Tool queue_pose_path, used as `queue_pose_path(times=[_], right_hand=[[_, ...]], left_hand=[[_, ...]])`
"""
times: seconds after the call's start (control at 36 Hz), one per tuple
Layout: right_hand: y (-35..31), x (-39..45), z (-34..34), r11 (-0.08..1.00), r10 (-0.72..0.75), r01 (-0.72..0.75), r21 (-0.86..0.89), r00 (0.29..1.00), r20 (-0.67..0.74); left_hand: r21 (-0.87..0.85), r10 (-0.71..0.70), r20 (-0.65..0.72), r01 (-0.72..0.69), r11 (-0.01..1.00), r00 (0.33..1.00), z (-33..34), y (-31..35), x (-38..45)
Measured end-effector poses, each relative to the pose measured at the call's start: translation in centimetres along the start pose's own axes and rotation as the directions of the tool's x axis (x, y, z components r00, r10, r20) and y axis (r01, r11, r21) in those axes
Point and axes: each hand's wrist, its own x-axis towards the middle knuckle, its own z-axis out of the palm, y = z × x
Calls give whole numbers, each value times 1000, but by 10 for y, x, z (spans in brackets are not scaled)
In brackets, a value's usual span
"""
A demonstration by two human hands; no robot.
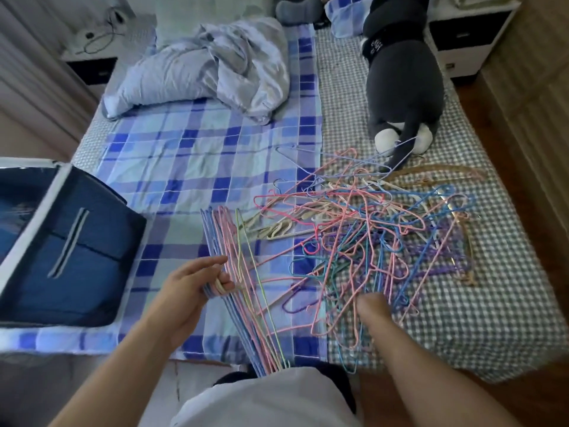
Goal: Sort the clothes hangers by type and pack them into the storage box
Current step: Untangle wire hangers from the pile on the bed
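Note:
A tangled pile of coloured wire hangers [369, 235] lies on the bed, pink, blue, purple and teal, with some beige ones [277, 231] at its left edge. My left hand [197, 285] grips the hooks of a stacked bundle of thin hangers [243, 291] that stands on edge near the bed's front. My right hand [371, 308] reaches into the near side of the pile, its fingers curled down among the wires; what they grip is hidden. A dark blue fabric storage box [77, 257] lies at the left on the bed.
The bed [197, 155] has a blue plaid sheet on the left and a grey checked cover on the right. A crumpled duvet [209, 69] lies at the back. A grey plush cat [403, 84] lies behind the pile. Nightstands flank the bed.

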Motion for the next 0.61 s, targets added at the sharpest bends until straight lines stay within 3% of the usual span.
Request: queue_pose_path(times=[0.11,0.22,0.39,0.61], right_hand=[[3,45,7,997,67,-66,45,997,-22],[-12,31,1,999,19,-20,-32,999,-45],[-18,31,9,999,-25,27,26,998,-62],[-16,55,16,998,58,-55,37,996,-74]], left_hand=[[12,-3,-52,4,1000,999,-16,-7,-5],[33,-16,-50,17,999,999,-26,-10,-13],[-33,-4,-75,1,999,997,-21,-11,-16],[-14,-29,-47,28,1000,998,-24,-11,-15]])
